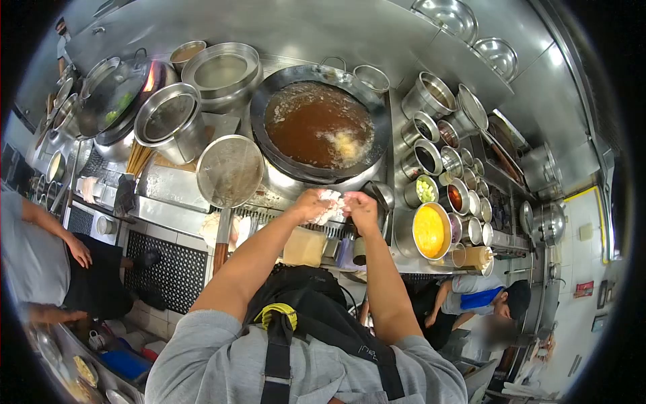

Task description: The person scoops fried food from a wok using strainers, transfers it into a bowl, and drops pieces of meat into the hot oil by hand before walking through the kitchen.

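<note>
My left hand (309, 206) is curled around a clump of pale, floury-looking food pieces (330, 207); their exact kind is hard to tell. My right hand (362, 210) has its fingers pinched together at the right edge of the same clump. Both hands are just in front of the near rim of a large black wok (261, 152). Brown bubbling oil (303, 124) fills the wok, and a pale piece of food (345, 143) froths at its right side. To the left, a round mesh strainer (231, 171) lies with its handle toward me.
Metal pots (168, 121) stand left of the wok. On the right are a yellow liquid container (431, 231), chopped green pieces (425, 190) and several sauce tins. A ladle (382, 195) is by my right hand. Co-workers (33, 249) stand left and right (464, 296).
</note>
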Tool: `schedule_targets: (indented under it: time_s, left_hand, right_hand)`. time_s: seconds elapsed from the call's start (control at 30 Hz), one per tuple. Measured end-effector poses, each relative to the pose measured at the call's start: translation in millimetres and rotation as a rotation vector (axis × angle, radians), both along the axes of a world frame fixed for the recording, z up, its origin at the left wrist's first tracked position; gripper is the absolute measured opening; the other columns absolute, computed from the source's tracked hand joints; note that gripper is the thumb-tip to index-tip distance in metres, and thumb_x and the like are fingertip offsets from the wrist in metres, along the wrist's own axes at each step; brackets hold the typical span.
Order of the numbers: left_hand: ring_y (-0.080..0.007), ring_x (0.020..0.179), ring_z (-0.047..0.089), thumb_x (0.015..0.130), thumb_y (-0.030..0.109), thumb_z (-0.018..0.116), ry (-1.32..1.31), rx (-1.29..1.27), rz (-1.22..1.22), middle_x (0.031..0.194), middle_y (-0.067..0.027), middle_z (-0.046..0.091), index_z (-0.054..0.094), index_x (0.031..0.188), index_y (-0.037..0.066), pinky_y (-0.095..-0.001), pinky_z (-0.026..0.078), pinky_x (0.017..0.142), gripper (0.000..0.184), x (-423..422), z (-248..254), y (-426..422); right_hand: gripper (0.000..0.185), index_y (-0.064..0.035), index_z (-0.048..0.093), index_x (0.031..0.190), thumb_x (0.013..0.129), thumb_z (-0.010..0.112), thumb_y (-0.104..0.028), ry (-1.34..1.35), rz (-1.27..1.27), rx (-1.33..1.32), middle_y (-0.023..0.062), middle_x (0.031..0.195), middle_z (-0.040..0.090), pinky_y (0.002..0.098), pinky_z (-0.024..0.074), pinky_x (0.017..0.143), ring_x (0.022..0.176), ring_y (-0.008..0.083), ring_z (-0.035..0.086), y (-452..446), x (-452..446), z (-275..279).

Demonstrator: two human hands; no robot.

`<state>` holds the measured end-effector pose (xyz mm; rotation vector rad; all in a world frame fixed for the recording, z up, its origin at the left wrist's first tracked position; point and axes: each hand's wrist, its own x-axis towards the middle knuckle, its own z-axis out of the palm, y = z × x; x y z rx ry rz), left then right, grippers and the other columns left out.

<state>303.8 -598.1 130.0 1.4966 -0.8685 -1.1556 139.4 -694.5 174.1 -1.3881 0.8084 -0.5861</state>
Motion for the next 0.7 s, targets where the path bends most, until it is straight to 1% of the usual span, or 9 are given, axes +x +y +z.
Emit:
schedule_targets:
  time_s: [0.13, 0.23, 0.27, 0.37, 0.4, 0.43, 0.5, 0.6, 0.7]
  left_hand:
    - [-0.0099, 0.080, 0.061, 0.088, 0.016, 0.064, 0.316, -0.035, 0.084, 0.098, -0.0041, 0.067, 0.061, 0.112, 0.002, -0.0263, 0.051, 0.070, 0.028, 10.9, -27.5, 2.1]
    - [-0.0128, 0.081, 0.064, 0.087, 0.016, 0.066, 0.591, -0.029, 0.089, 0.099, -0.0053, 0.067, 0.061, 0.112, 0.001, -0.0285, 0.053, 0.069, 0.029, 8.9, 9.5, 21.5]
    - [-0.0140, 0.082, 0.065, 0.086, 0.015, 0.067, 0.694, -0.022, 0.094, 0.099, -0.0058, 0.067, 0.061, 0.112, 0.001, -0.0295, 0.054, 0.068, 0.030, 8.0, 20.5, 27.9]
    - [-0.0161, 0.079, 0.066, 0.085, 0.017, 0.069, 0.777, 0.000, 0.124, 0.099, -0.0067, 0.068, 0.060, 0.113, 0.001, -0.0299, 0.056, 0.066, 0.034, 7.6, 35.7, 39.0]
    - [-0.0142, 0.075, 0.066, 0.083, 0.021, 0.072, 0.776, -0.013, 0.095, 0.097, -0.0066, 0.068, 0.060, 0.112, 0.004, -0.0267, 0.055, 0.057, 0.036, 9.3, 33.0, 41.8]
    - [-0.0132, 0.073, 0.066, 0.082, 0.022, 0.072, 0.783, -0.009, 0.114, 0.095, -0.0060, 0.068, 0.060, 0.111, 0.005, -0.0256, 0.053, 0.054, 0.036, 9.5, 30.3, 44.5]
    - [-0.0113, 0.069, 0.065, 0.081, 0.024, 0.074, 0.795, 0.001, 0.149, 0.091, -0.0047, 0.068, 0.061, 0.110, 0.006, -0.0235, 0.051, 0.047, 0.036, 7.3, 48.7, 53.9]
    - [-0.0094, 0.065, 0.063, 0.080, 0.026, 0.075, 0.847, -0.030, 0.113, 0.087, -0.0027, 0.067, 0.061, 0.109, 0.008, -0.0226, 0.047, 0.041, 0.037, 8.0, 40.1, 55.8]
    - [-0.0092, 0.063, 0.062, 0.079, 0.027, 0.076, 0.792, 0.002, 0.099, 0.086, -0.0017, 0.066, 0.061, 0.109, 0.008, -0.0226, 0.046, 0.041, 0.038, 5.5, 52.4, 62.5]
  right_hand:
    - [0.018, -0.0043, 0.062, 0.099, 0.088, 0.067, -0.017, -0.085, -0.134, 0.424, 0.0013, 0.083, 0.064, 0.0244, 0.0517, 0.056, 0.066, 0.0125, 0.061, 2.6, -8.5, 31.2]
    - [0.022, -0.0038, 0.062, 0.098, 0.087, 0.069, -0.021, -0.230, -0.112, 0.575, 0.0007, 0.084, 0.063, 0.0225, 0.0517, 0.058, 0.068, 0.0113, 0.060, -2.2, -9.1, 14.0]
    - [0.013, -0.0031, 0.062, 0.094, 0.085, 0.068, -0.010, -0.228, -0.153, 0.618, 0.0013, 0.083, 0.063, 0.0198, 0.0514, 0.059, 0.069, 0.0104, 0.059, -0.6, -7.9, 13.1]
    - [0.010, -0.0010, 0.061, 0.090, 0.080, 0.063, 0.001, -0.340, -0.181, 0.680, 0.0052, 0.083, 0.063, 0.0178, 0.0512, 0.058, 0.069, 0.0111, 0.059, -19.3, -7.9, 11.4]
    - [0.011, 0.0013, 0.060, 0.086, 0.076, 0.057, 0.005, -0.441, -0.195, 0.673, 0.0092, 0.083, 0.063, 0.0164, 0.0508, 0.056, 0.069, 0.0118, 0.060, -21.4, -1.5, 33.5]
    - [0.008, 0.0026, 0.059, 0.087, 0.080, 0.058, 0.000, -0.488, -0.394, 0.653, 0.0116, 0.083, 0.063, 0.0163, 0.0507, 0.054, 0.066, 0.0119, 0.059, -22.3, 6.4, 54.8]
    - [0.009, 0.0002, 0.060, 0.089, 0.082, 0.060, -0.004, -0.582, -0.372, 0.595, 0.0118, 0.084, 0.063, 0.0169, 0.0496, 0.053, 0.063, 0.0121, 0.058, -33.6, 12.7, 93.3]
    - [0.018, -0.0049, 0.063, 0.094, 0.083, 0.066, -0.019, -0.296, -0.137, 0.232, 0.0085, 0.075, 0.064, 0.0232, 0.0488, 0.054, 0.063, 0.0152, 0.059, -31.4, 36.0, 151.1]
    - [0.021, -0.0071, 0.066, 0.092, 0.083, 0.065, -0.026, 0.195, 0.078, -0.876, 0.0108, 0.077, 0.066, 0.0352, 0.0529, 0.065, 0.069, 0.0229, 0.064, -45.7, 75.0, 142.4]
